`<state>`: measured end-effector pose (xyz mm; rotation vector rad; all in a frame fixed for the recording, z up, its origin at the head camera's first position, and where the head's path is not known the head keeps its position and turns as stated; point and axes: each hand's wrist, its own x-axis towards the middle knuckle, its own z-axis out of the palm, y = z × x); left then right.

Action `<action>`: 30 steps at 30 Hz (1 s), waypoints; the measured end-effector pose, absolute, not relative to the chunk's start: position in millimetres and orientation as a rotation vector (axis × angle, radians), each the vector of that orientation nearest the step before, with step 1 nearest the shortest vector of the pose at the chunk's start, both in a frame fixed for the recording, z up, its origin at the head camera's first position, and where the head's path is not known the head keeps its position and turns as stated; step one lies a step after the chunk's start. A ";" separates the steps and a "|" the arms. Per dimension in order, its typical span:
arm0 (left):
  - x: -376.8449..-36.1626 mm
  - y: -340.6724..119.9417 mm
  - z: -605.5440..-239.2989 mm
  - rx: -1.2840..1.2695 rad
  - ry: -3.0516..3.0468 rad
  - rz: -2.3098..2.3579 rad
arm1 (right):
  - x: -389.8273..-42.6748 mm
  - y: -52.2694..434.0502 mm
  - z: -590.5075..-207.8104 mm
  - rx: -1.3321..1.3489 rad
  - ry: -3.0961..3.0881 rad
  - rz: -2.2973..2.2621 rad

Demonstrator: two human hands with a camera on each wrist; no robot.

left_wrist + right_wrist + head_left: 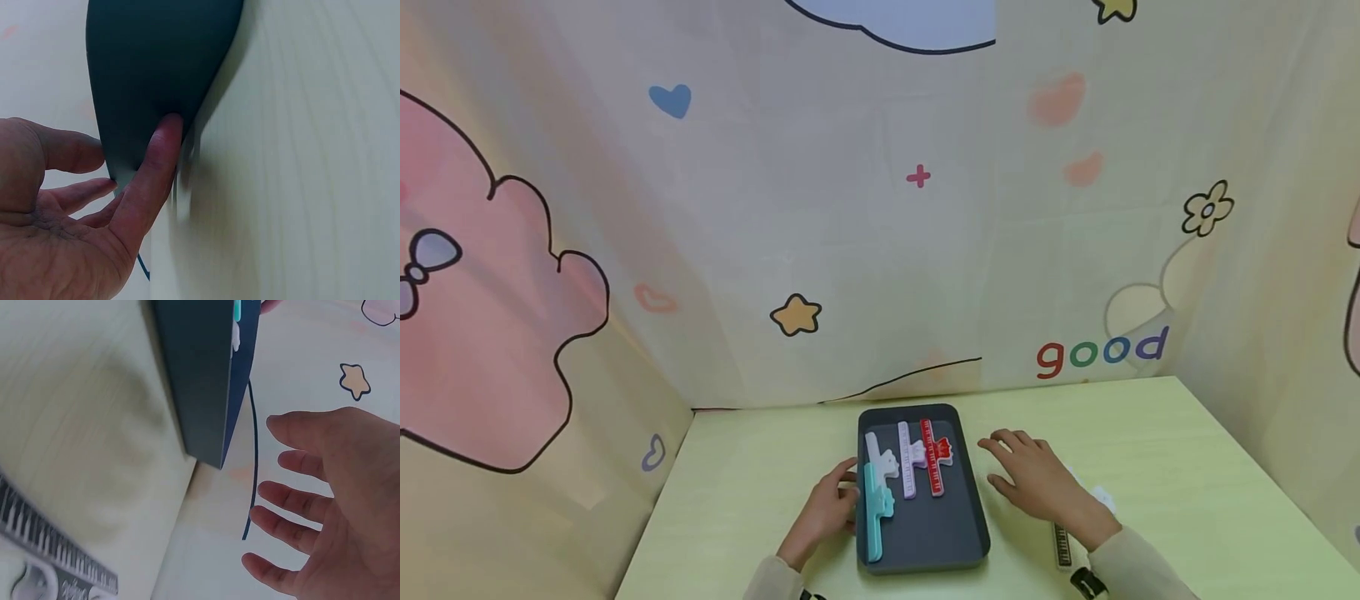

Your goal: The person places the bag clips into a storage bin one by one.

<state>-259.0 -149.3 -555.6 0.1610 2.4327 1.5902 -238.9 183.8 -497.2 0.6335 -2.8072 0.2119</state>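
A dark grey tray [973, 508] lies on the pale green table [752, 483]. In it lie a white clip [880, 457], a teal clip [876, 508], a lilac clip [908, 458] and a red clip [936, 457]. My left hand [831, 502] is at the tray's left wall, close to the teal clip. In the left wrist view its thumb [156, 162] lies straight against the tray's [150, 62] outer wall, with the fingers loose beside it. My right hand [1026, 475] is open with spread fingers [294, 506], just right of the tray [200, 375], holding nothing.
A clip with a black-and-white piano-key pattern [1062, 546] lies on the table by my right wrist, also in the right wrist view [50, 544]. Next to it lies a small white item [1103, 498]. A cartoon-print cloth backdrop [880, 208] walls in the table behind and at both sides.
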 end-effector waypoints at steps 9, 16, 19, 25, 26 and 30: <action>-257.3 -148.7 -553.5 0.169 2.422 1.603 | -233.7 217.2 -505.5 0.605 -2.792 0.192; -258.1 -149.3 -556.2 0.173 2.422 1.599 | -228.8 237.4 -510.0 0.571 -2.815 0.176; -259.0 -149.5 -557.6 0.173 2.425 1.594 | -226.6 245.3 -511.5 0.559 -2.833 0.191; -261.2 -149.7 -558.5 0.169 2.430 1.588 | -225.1 261.1 -514.4 0.504 -2.893 0.219; -261.5 -149.7 -558.5 0.170 2.429 1.588 | -224.9 263.3 -514.8 0.495 -2.910 0.220; -261.8 -150.0 -558.9 0.177 2.423 1.590 | -223.5 269.5 -516.1 0.457 -2.987 0.225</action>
